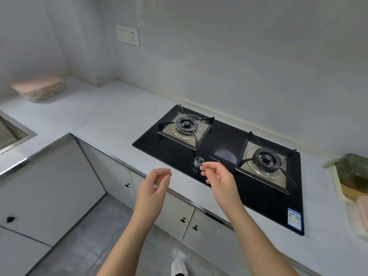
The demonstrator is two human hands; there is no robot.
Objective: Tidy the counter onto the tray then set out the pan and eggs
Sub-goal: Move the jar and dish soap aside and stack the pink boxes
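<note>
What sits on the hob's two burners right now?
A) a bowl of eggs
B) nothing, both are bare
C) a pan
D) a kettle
B: the far burner and the near burner of the hob show only their bare grates, and the left hand and right hand hold nothing.

the pale grey counter (pixel 111 116) runs in an l shape round the corner. at its far right end lies a cream tray (pixel 337 186), partly cut off by the frame, carrying a green glass dish (pixel 352 172) that sits on a wooden board (pixel 348 193). well apart, in the counter's far left corner, stands a blurred box with a pink lid (pixel 39 88)
</note>
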